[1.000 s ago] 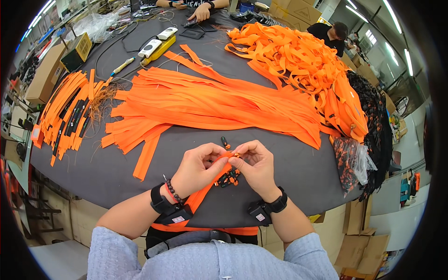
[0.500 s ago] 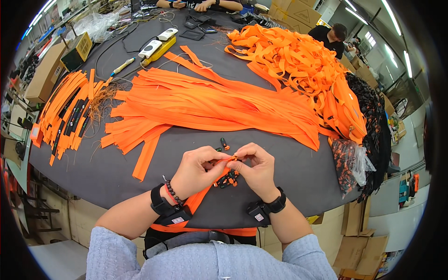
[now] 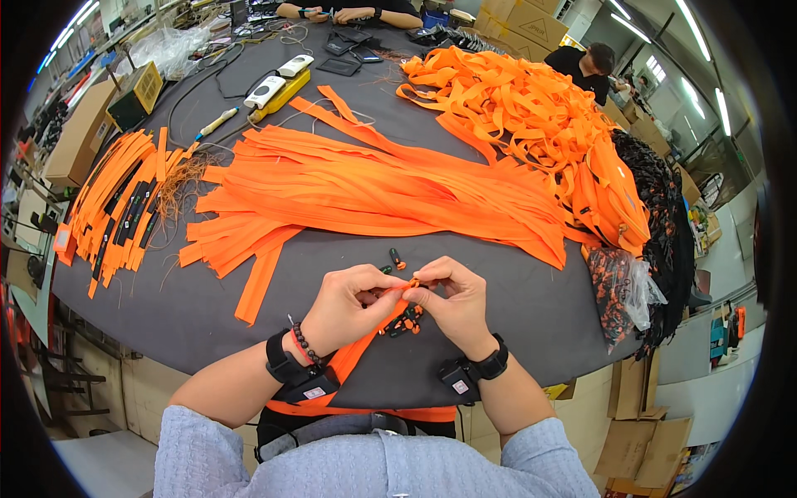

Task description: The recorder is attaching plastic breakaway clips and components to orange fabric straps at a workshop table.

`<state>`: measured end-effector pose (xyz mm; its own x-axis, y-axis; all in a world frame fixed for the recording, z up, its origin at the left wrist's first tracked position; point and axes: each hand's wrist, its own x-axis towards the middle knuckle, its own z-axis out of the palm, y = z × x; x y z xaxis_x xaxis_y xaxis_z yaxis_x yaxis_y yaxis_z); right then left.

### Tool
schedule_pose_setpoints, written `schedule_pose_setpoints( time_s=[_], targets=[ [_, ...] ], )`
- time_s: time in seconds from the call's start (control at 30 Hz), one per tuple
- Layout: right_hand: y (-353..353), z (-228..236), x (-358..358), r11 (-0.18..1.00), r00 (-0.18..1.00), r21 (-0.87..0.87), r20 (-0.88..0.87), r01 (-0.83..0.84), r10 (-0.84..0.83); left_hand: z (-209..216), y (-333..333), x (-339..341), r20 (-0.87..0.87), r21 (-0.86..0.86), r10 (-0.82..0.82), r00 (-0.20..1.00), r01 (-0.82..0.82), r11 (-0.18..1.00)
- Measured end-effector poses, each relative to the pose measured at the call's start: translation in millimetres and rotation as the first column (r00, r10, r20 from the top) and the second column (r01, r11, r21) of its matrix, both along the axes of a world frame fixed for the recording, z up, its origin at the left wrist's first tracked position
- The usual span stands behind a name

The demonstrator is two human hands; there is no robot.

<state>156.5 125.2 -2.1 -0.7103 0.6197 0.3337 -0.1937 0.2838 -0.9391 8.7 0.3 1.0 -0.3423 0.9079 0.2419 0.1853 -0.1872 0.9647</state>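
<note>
Over the near part of the table, my left hand (image 3: pixel 344 303) pinches the end of an orange zipper tape (image 3: pixel 355 353), which runs down toward my lap. My right hand (image 3: pixel 455 303) meets it, thumb and forefinger closed on a small orange zipper slider (image 3: pixel 413 283) at the tape's end. Fingertips hide most of the slider, and how far the tape sits in it cannot be made out. Below the hands lies a little pile of orange sliders with dark pulls (image 3: pixel 404 322). One loose slider (image 3: pixel 397 259) rests just beyond my fingers.
A long bundle of orange tapes (image 3: pixel 374 187) crosses the table ahead. Behind it rises a tangled orange heap (image 3: pixel 515 108). Shorter strips (image 3: pixel 116 207) lie left; a clear bag of small parts (image 3: pixel 614 286) sits right. A power strip (image 3: pixel 281 91) and another person's hands (image 3: pixel 353 14) are farther off.
Both hands stay together at the tape's end with only slight finger shifts. The view has tilted a little. At the far edge, the other person's hands have moved.
</note>
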Motion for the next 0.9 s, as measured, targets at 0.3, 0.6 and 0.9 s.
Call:
schedule_pose_setpoints(
  time_s=[0.3,0.6,0.9],
  targets=[
    [-1.1,0.4,0.0,0.999,1.000,0.037,-0.002,0.000,0.000,0.6,0.6,0.0,-0.009,-0.012,0.025,1.000,-0.025,1.000],
    [-1.9,1.0,0.1,0.997,1.000,0.066,0.012,-0.026,0.025,1.7,-0.2,0.2,-0.028,0.002,0.022,0.999,-0.022,1.000],
    [-6.8,8.0,1.5,0.969,0.991,-0.209,-0.045,-0.129,0.122,-4.4,2.4,-5.3,0.369,-0.041,-0.106,0.923,0.130,0.991]
  ],
)
